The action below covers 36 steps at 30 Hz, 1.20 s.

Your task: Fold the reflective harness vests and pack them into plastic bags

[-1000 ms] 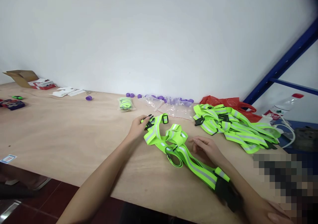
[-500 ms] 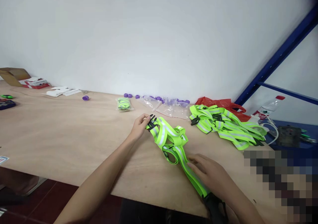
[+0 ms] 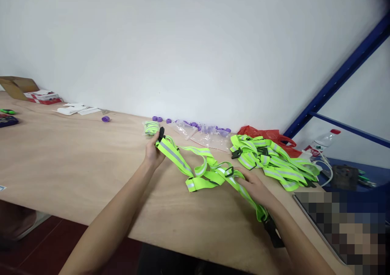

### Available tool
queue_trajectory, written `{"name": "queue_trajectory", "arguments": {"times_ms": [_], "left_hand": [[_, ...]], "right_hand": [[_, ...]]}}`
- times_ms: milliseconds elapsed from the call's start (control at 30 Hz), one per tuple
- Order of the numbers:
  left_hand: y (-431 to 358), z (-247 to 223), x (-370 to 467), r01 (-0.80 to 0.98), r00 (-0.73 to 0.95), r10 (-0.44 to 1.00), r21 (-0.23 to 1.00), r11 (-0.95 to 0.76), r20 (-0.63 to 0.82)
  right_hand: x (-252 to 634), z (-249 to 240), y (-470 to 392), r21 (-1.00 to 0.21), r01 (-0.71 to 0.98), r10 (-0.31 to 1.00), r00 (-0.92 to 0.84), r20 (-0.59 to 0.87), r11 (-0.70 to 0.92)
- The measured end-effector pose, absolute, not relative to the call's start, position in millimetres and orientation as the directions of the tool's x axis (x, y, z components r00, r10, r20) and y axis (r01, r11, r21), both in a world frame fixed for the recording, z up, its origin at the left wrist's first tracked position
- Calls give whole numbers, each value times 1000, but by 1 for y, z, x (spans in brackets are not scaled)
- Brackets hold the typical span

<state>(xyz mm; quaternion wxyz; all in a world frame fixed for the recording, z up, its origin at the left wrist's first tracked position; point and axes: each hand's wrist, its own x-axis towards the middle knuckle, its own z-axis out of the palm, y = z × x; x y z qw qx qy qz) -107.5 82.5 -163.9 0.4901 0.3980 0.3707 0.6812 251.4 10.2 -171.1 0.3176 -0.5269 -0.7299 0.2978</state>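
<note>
A neon-green reflective strap harness (image 3: 175, 156) with silver stripes stretches between my two hands. My left hand (image 3: 154, 151) is closed around its far end, where a black buckle (image 3: 161, 133) sticks up above the fingers. My right hand (image 3: 254, 185) grips the other part of the straps beside a black slider (image 3: 229, 172); some of its fingers are hidden. Past the right wrist, the end with a second black buckle (image 3: 273, 233) hangs by the table's front edge. The middle straps lie in loose loops on the wooden table (image 3: 164, 218).
A pile of similar green straps (image 3: 274, 161) lies at right, before a red plastic bag (image 3: 258, 133). Clear bags (image 3: 211, 139), purple rolls (image 3: 194, 124) and a bagged strap bundle (image 3: 151, 128) sit along the wall. A bottle (image 3: 324, 141) stands far right; a cardboard box (image 3: 18, 87) is far left.
My left hand has moved left and slightly up with the buckle end, and my right hand has moved up along the straps. The bunched harness has spread out between them.
</note>
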Motion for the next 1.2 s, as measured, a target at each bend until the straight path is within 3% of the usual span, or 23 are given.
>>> {"name": "queue_trajectory", "arguments": {"times_ms": [167,367,500,600,700,800,900,1000,1067,1200], "left_hand": [[84,-163,-117,-260,-123,988,958,-119,89],[79,-173,-107,127,35,999,992,26,-30],[81,-178,-109,427,-44,999,904,22,-3],[85,-182,-115,599,-106,991,800,-6,87],[84,-182,-112,699,-100,978,712,-61,182],[73,-180,-91,741,-6,950,639,-206,313],[53,-180,-54,696,295,820,478,-536,491],[35,-187,-19,557,622,642,323,-765,449],[29,-193,-7,482,748,565,300,-823,348],[29,-198,-8,410,820,519,388,-826,239]], "right_hand": [[271,-167,45,-682,678,961,-163,221,272],[278,-178,56,-525,842,980,-24,198,127],[283,-184,51,-562,819,958,58,280,115],[285,-184,48,-641,734,941,8,338,224],[281,-179,44,-596,711,882,-72,466,373],[272,-168,35,-419,721,730,-176,660,552],[255,-156,20,-338,648,602,-237,762,683],[236,-154,7,-476,539,695,-330,639,695],[226,-159,4,-517,574,769,-409,491,635],[219,-175,12,-330,815,870,-382,313,477]]}}
